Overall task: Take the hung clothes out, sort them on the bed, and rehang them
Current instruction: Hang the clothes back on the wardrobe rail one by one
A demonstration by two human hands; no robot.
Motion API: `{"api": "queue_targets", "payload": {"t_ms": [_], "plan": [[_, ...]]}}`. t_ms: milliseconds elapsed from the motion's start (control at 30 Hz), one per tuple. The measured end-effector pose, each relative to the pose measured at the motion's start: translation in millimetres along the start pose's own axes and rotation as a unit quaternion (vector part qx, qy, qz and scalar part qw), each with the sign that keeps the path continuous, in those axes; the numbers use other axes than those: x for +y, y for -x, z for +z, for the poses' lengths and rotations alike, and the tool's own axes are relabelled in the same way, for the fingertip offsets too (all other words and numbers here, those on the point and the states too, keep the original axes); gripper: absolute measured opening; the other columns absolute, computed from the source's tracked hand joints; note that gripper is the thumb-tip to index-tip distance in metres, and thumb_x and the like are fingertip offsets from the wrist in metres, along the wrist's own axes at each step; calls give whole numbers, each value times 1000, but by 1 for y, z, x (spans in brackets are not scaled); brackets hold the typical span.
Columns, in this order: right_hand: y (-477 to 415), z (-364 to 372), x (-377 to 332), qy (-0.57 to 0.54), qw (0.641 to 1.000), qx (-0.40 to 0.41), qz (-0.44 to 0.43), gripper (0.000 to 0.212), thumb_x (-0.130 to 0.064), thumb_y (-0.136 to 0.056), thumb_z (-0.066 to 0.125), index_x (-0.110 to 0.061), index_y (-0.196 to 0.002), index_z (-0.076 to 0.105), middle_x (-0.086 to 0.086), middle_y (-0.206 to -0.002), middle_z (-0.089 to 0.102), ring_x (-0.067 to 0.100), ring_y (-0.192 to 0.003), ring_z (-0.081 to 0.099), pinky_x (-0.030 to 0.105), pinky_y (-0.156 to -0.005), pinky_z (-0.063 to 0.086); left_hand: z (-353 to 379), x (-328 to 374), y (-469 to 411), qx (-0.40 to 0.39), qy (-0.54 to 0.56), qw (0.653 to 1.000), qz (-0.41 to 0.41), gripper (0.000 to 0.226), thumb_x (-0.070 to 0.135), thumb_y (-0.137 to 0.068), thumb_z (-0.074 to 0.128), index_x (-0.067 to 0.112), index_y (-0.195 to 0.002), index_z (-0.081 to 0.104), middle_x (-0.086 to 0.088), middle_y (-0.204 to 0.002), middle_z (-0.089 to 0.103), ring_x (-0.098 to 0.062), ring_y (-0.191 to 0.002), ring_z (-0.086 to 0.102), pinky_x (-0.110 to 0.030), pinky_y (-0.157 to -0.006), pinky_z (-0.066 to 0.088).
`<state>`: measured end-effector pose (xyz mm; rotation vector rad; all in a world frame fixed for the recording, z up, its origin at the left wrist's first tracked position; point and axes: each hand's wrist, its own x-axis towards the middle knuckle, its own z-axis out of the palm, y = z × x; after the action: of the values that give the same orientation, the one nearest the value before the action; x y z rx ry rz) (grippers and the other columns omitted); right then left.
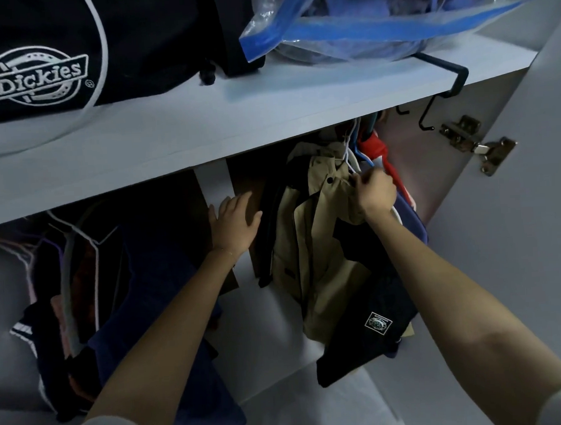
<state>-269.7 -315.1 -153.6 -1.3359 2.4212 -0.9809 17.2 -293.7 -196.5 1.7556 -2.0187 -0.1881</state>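
Note:
A beige jacket (310, 243) hangs on a white hanger (347, 156) in the right compartment of the wardrobe. My right hand (374, 192) grips the jacket's shoulder at the hanger. A black garment with a small patch (373, 331) hangs just below my right forearm. Red and blue clothes (378, 152) hang behind, on blue hangers. My left hand (236, 222) rests with spread fingers on the white divider panel (214, 183) between the compartments. More dark clothes (120, 285) on white hangers hang in the left compartment.
A white shelf (235, 123) runs above the clothes, bearing a black Dickies bag (37, 56) and a clear plastic bag with blue trim (376, 18). A black hook (441, 83) clips over the shelf edge. The open door with its hinge (477, 143) stands at right.

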Motion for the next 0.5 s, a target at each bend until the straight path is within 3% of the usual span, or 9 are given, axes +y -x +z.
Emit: {"api": "queue_targets", "payload": {"t_ms": [67, 200, 333, 400, 500], "plan": [[7, 1, -2, 3, 1000, -6, -8, 26, -19, -94, 48, -3, -102, 66, 21, -101, 68, 40, -98, 63, 39, -76, 45, 4, 3, 0, -8, 1, 1000, 6, 54, 43, -101, 47, 21, -149, 39, -5, -151, 44, -26, -145, 30, -55, -120, 8], [22, -8, 3, 2, 999, -4, -53, 22, -14, -92, 47, -1, -96, 64, 20, -93, 68, 39, -90, 63, 35, -66, 39, 15, 16, -1, -17, 3, 999, 39, 55, 44, -101, 46, 21, -150, 37, -5, -152, 43, -26, -145, 29, -56, -120, 9], [43, -17, 20, -42, 989, 25, -139, 16, -18, -86, 52, -6, -87, 63, 14, -90, 66, 34, -87, 59, 45, -74, 49, 31, 34, -2, -33, 2, 997, 65, 58, 47, -101, 44, 22, -152, 33, -5, -156, 38, -26, -148, 23, -54, -119, 8], [54, -24, 30, -17, 985, 35, -169, 21, -22, -84, 55, -8, -97, 66, 12, -100, 66, 34, -98, 57, 43, -85, 46, 40, 47, 1, -38, 13, 996, 80, 59, 47, -101, 44, 22, -153, 32, -5, -157, 37, -26, -149, 20, -55, -120, 7], [73, -32, 48, 44, 981, 31, -186, 44, -29, -87, 64, -12, -128, 60, 9, -129, 59, 31, -122, 48, 39, -104, 34, 57, 66, 11, -48, 26, 992, 115, 61, 46, -100, 48, 23, -154, 32, -6, -158, 33, -27, -150, 17, -56, -119, 4]]}}
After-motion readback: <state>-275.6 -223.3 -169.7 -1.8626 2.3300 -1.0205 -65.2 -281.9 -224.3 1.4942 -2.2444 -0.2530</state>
